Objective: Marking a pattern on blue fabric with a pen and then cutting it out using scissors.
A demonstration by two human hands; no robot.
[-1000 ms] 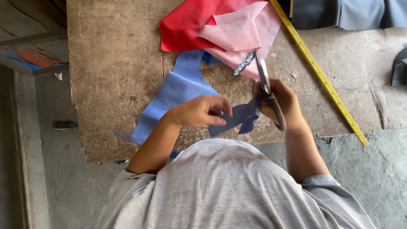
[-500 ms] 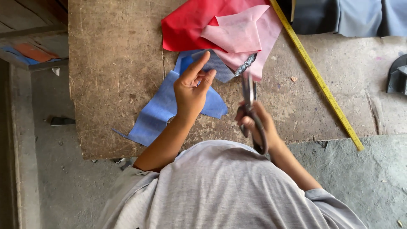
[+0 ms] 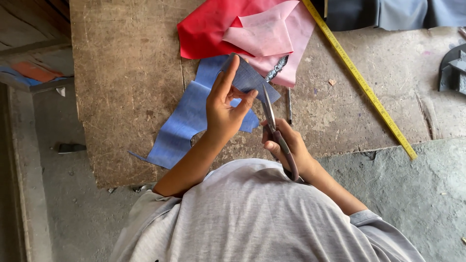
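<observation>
The person's grey shirt (image 3: 262, 218) fills the bottom of the view and hides the near edge of the brown board (image 3: 126, 87), so you cannot see where the board ends there. The board's top runs out of the picture. Its left edge is plain to see, with grey floor (image 3: 43, 204) beside it, and most of the board near that edge is bare (lots of room there).

The red cloth (image 3: 208, 29) lies at the far side of the board and is cut off at the top. A pink cloth (image 3: 272, 36) lies on it and covers part of it. A dark patterned bit peeks out under the pink cloth, too small to tell what it is.

The blue cloth (image 3: 187, 119) lies in the middle of the board. The left hand (image 3: 225, 109) hides part of it. That hand pinches a lifted corner of the blue cloth between thumb and fingers, with one finger sticking up.

The yellow tape measure (image 3: 361, 80) runs slanted across the right side of the board, well apart from the blue cloth.

The right hand (image 3: 286, 148) is closed around the handles of the scissors (image 3: 272, 121), near the board's hidden edge. The blades point up at the lifted corner. They look close together, but it is hard to tell if they touch the cloth.
</observation>
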